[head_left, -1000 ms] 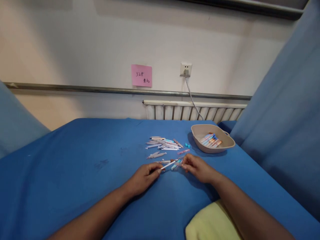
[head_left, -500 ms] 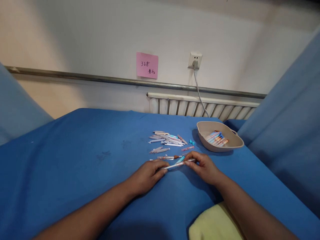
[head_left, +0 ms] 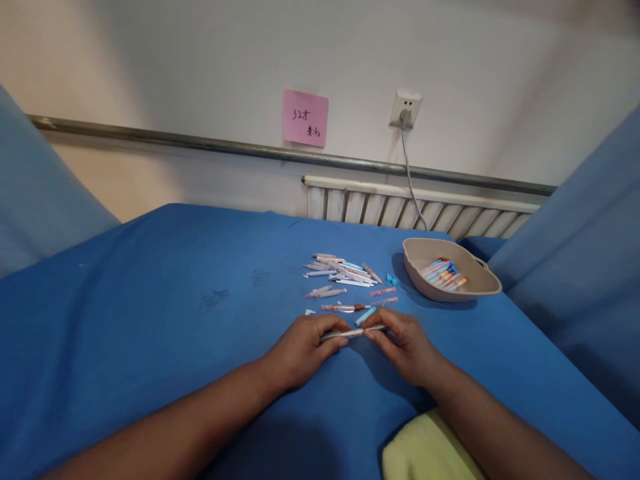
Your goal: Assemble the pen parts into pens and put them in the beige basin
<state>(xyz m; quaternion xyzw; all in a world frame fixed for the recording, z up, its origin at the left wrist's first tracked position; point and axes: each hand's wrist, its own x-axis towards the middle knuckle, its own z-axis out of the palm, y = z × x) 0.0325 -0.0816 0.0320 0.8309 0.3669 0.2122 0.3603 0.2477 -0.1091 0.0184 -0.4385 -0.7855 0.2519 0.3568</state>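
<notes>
A slim white pen [head_left: 356, 333] lies level between my two hands, just above the blue cloth. My left hand [head_left: 305, 348] pinches its left part between thumb and fingers. On its right part, my right hand [head_left: 406, 341] has thumb and fingertips closed. Right behind the pen rests a turquoise pen part [head_left: 365, 316]. Past that, a clear and brown pen piece [head_left: 345, 308] lies crosswise. Farther back is a loose heap of pale pen parts [head_left: 345, 270], with a pink patterned barrel [head_left: 383, 291] and small turquoise pieces [head_left: 391, 279] to its right.
A beige basket [head_left: 487, 283] holding several assembled-looking pens stands at the right. Yellow-green fabric [head_left: 425, 450] lies near my right forearm. Behind the blue-covered surface [head_left: 150, 320] are a radiator [head_left: 370, 200], a metal rail [head_left: 225, 145] and a plugged-in cable [head_left: 411, 177]. Blue curtains hang at both sides.
My left hand has shifted along the pen toward my right hand, and both now grip it close together. The view has tilted slightly, moving the scene a little.
</notes>
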